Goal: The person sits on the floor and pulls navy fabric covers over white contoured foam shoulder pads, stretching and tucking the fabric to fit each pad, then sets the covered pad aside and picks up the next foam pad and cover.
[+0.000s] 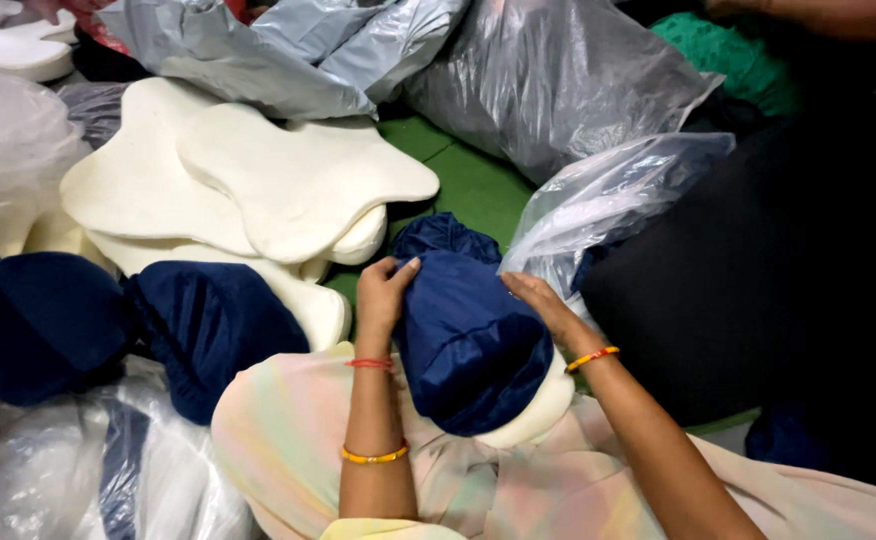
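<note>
Lying at far left are two covered navy pillows, with bare cream foam pads stacked beyond. The left hand pinches the navy cover over a foam piece on the lap; the right hand presses its far side, fingers seemingly flat. Covering looks nearly finished; next, tug the hem over the exposed foam. A clear plastic bag lies just beside.

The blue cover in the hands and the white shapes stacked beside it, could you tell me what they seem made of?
Blue cover: seemingly soft, velvety fabric, since it creases and shows a faint sheen. White shapes: probably foam, matte, thick, with rounded edges.
</note>
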